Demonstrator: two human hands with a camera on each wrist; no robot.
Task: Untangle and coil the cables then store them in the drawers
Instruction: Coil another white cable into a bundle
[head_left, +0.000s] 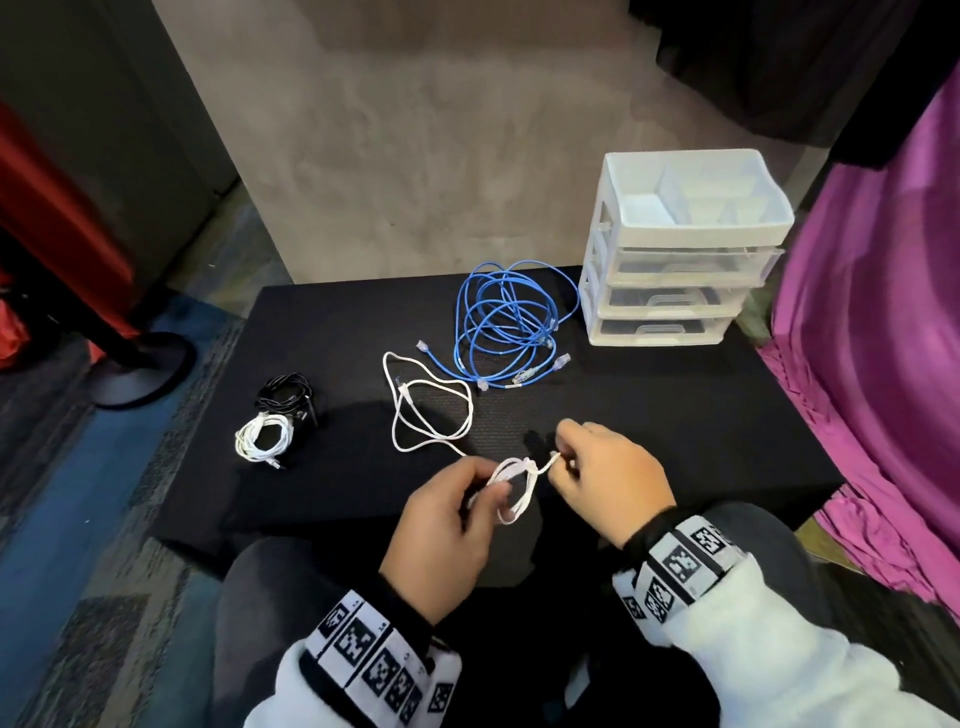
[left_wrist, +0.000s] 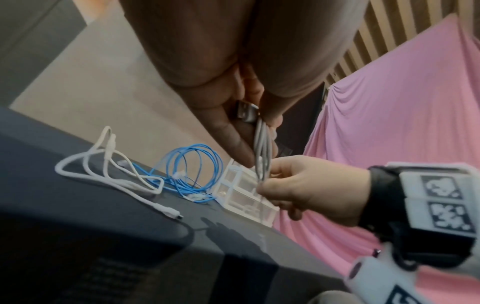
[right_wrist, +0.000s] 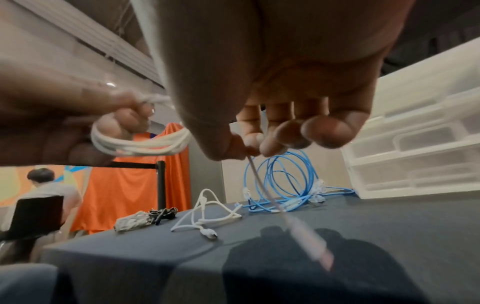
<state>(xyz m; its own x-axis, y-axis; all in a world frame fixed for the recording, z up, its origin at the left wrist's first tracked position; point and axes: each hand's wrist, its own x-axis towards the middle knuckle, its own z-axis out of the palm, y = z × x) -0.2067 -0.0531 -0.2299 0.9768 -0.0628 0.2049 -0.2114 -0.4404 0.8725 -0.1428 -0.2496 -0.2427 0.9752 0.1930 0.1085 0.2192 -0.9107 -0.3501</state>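
Observation:
My left hand (head_left: 483, 488) grips a small coil of white cable (head_left: 511, 483) just above the near edge of the black table (head_left: 675, 431). In the left wrist view its fingers (left_wrist: 233, 139) hold the strands (left_wrist: 262, 156) and a USB plug (left_wrist: 246, 113). My right hand (head_left: 566, 457) pinches the coil's free tail (right_wrist: 262, 185), which hangs down blurred. A loose white cable (head_left: 431, 410) lies beyond my hands. A tangle of blue network cables (head_left: 504, 327) lies further back. The white drawer unit (head_left: 675, 249) stands at the back right, its top drawer slightly out.
A coiled white cable (head_left: 260, 436) and a coiled black cable (head_left: 288, 395) lie at the table's left. Purple cloth (head_left: 883, 364) hangs close on the right. A stanchion base (head_left: 140, 374) stands on the floor at the left. A seated person (right_wrist: 49, 189) is far behind.

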